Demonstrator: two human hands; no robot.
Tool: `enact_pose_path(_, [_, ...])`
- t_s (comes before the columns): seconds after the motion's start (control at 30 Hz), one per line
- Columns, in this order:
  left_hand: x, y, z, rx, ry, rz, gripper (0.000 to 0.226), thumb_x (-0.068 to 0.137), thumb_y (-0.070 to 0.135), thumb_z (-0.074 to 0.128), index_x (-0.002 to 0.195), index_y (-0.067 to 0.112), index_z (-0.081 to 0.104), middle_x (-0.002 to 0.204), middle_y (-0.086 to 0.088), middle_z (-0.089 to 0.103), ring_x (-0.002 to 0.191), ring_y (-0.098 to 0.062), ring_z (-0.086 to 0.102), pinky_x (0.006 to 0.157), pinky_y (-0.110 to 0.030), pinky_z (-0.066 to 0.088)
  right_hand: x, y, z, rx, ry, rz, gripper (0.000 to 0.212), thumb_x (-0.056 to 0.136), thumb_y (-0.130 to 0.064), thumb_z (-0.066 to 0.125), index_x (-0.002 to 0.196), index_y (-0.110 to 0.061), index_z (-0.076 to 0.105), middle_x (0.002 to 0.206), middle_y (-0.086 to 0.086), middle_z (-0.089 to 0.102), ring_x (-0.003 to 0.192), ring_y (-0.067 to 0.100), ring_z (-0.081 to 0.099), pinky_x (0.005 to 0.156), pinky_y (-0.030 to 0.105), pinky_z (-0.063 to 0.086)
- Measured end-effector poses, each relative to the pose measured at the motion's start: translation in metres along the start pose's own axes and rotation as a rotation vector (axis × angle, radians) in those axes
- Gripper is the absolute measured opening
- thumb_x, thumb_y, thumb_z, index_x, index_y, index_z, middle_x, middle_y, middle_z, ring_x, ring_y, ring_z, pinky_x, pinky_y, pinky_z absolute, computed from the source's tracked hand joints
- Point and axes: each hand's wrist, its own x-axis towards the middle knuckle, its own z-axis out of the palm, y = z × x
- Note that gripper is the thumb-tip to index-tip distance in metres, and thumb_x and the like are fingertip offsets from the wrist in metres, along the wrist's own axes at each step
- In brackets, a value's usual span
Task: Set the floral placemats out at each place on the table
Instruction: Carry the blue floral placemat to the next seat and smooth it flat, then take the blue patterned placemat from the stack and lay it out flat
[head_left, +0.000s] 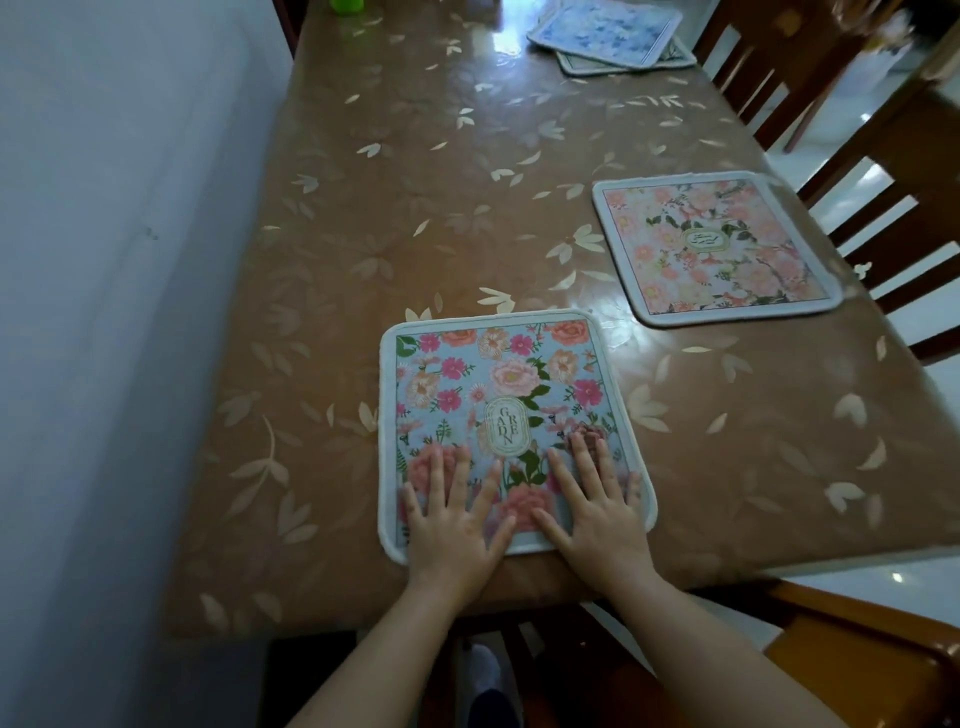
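**A:** Where was the blue mat (493, 395) seen?

**B:** It was laid flat at the near end of the desk (415, 182), squared to the place in front of the person, with its near edge brought close to the desk's edge.

**A:** How was it held?

**B:** It was not held at all. The left hand (457, 525) and the right hand (592, 514) were laid side by side on its near half, fingers straight and spread. Each grip was open, with nothing pinched. The mat was judged to be pressed flat and nudged into line.

**A:** Were other mats noted?

**B:** A pink mat (711, 244) was set at the right side, facing a chair (883, 182), well apart from the blue one. A stack (608, 31) of at least two more was left at the far right corner.

**A:** So the task was only partly done?

**B:** That was the judgement. Two places were covered, and the stack would have to be drawn on for the rest.
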Motion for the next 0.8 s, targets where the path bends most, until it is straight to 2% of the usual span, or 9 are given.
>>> enact_pose_path(0.07, [-0.008, 0.005, -0.003, -0.021, 0.037, 0.001, 0.062, 0.082, 0.063, 0.009, 0.139, 0.039, 0.002, 0.15, -0.004, -0.004, 0.136, -0.034, -0.014, 0.104, -0.065, 0.003, -0.007, 0.0, -0.001, 0.003, -0.022, 0.005, 0.07, 0.077, -0.074, 0.008, 0.132, -0.043, -0.023, 0.147, -0.006, -0.027, 0.135, 0.02, -0.027, 0.107, 0.049, -0.013])
enact_pose_path(0.17, [-0.017, 0.006, -0.002, -0.011, -0.022, 0.034, 0.06, 0.083, 0.063, 0.008, 0.136, 0.04, -0.011, 0.149, -0.002, -0.018, 0.13, -0.021, -0.037, 0.105, -0.061, -0.011, -0.015, -0.005, -0.007, 0.025, -0.068, 0.026, 0.066, 0.088, -0.061, 0.024, 0.136, -0.041, -0.016, 0.148, -0.006, -0.025, 0.135, 0.019, -0.026, 0.111, 0.052, -0.008])
enact_pose_path(0.2, [-0.021, 0.008, -0.002, -0.008, -0.026, 0.038, 0.062, 0.086, 0.062, 0.017, 0.137, 0.04, -0.009, 0.151, -0.003, -0.015, 0.132, -0.024, -0.033, 0.105, -0.062, -0.01, -0.018, -0.006, -0.01, 0.042, -0.084, 0.028, 0.064, 0.09, -0.057, 0.028, 0.139, -0.039, -0.009, 0.151, -0.005, -0.02, 0.137, 0.02, -0.021, 0.111, 0.052, -0.005])
enact_pose_path(0.27, [-0.031, 0.015, -0.009, -0.045, -0.02, 0.037, 0.067, 0.085, 0.055, 0.043, 0.141, 0.034, 0.015, 0.153, -0.009, 0.009, 0.139, -0.037, -0.003, 0.105, -0.065, 0.007, -0.027, -0.009, -0.016, 0.07, -0.119, 0.023, 0.058, 0.092, -0.049, 0.033, 0.142, -0.037, 0.005, 0.155, -0.001, -0.008, 0.141, 0.023, -0.011, 0.112, 0.052, 0.001])
enact_pose_path(0.3, [-0.035, 0.018, -0.011, -0.058, -0.012, 0.039, 0.066, 0.083, 0.053, 0.048, 0.14, 0.031, 0.024, 0.152, -0.009, 0.016, 0.138, -0.039, 0.006, 0.105, -0.064, 0.011, -0.032, -0.01, -0.02, 0.081, -0.134, 0.019, 0.056, 0.092, -0.046, 0.035, 0.141, -0.036, 0.01, 0.156, -0.001, -0.002, 0.141, 0.023, -0.006, 0.112, 0.052, 0.005])
enact_pose_path(0.4, [-0.038, 0.026, -0.015, -0.09, -0.049, 0.017, 0.06, 0.085, 0.051, 0.04, 0.14, 0.029, 0.027, 0.153, -0.004, 0.017, 0.14, -0.03, 0.003, 0.111, -0.051, 0.005, -0.043, -0.01, -0.034, 0.111, -0.175, 0.016, 0.049, 0.092, -0.041, 0.039, 0.138, -0.032, 0.026, 0.154, -0.004, 0.014, 0.141, 0.02, 0.006, 0.112, 0.049, 0.019])
enact_pose_path(0.53, [-0.038, 0.035, -0.032, -0.221, -0.011, 0.011, 0.045, 0.086, 0.046, 0.044, 0.126, 0.026, 0.05, 0.142, 0.002, 0.041, 0.133, -0.021, 0.028, 0.111, -0.044, 0.012, -0.056, -0.007, -0.057, 0.118, -0.258, 0.021, 0.044, 0.091, -0.039, 0.041, 0.133, -0.027, 0.035, 0.149, -0.004, 0.028, 0.137, 0.016, 0.019, 0.106, 0.047, 0.025])
enact_pose_path(0.63, [-0.045, 0.043, -0.042, -0.201, 0.037, 0.086, 0.045, 0.086, 0.045, 0.044, 0.125, 0.025, 0.051, 0.138, 0.003, 0.047, 0.129, -0.018, 0.034, 0.11, -0.043, 0.023, -0.07, 0.002, -0.071, 0.09, -0.18, 0.004, 0.042, 0.091, -0.037, 0.042, 0.131, -0.024, 0.039, 0.143, -0.002, 0.037, 0.132, 0.017, 0.029, 0.106, 0.044, 0.024])
enact_pose_path(0.8, [-0.052, 0.077, -0.06, -0.195, 0.157, 0.217, 0.044, 0.082, 0.041, 0.052, 0.12, 0.017, 0.057, 0.128, -0.004, 0.056, 0.125, -0.022, 0.042, 0.105, -0.043, 0.032, -0.084, 0.023, -0.098, 0.153, -0.063, 0.057, 0.041, 0.09, -0.036, 0.045, 0.128, -0.022, 0.042, 0.127, 0.001, 0.05, 0.116, 0.02, 0.045, 0.095, 0.036, 0.042])
